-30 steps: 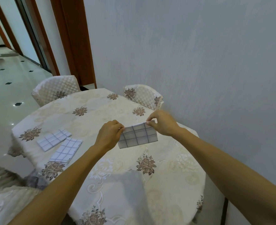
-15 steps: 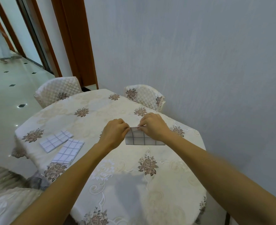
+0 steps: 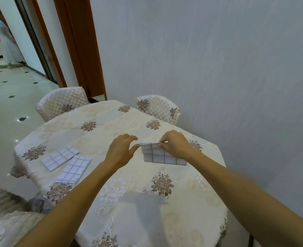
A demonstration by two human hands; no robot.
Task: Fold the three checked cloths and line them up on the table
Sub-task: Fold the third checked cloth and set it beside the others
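Note:
A white cloth with grey checks (image 3: pixel 160 155) is folded into a small rectangle above the middle of the table (image 3: pixel 111 202). My right hand (image 3: pixel 174 144) pinches its top edge. My left hand (image 3: pixel 121 150) hovers just left of it with fingers spread, holding nothing. Two more folded checked cloths lie side by side at the table's left: one further back (image 3: pixel 59 158), one nearer (image 3: pixel 74 170).
The round table wears a cream cloth with brown flower prints. Two quilted chairs stand behind it, one at the back left (image 3: pixel 61 102) and one by the wall (image 3: pixel 158 107). A grey wall runs along the right. A person (image 3: pixel 8 41) stands in the far hallway.
My left hand has let go of the cloth and opened beside it. The cloth went from a wide piece held between both hands to a smaller fold held by the right hand alone.

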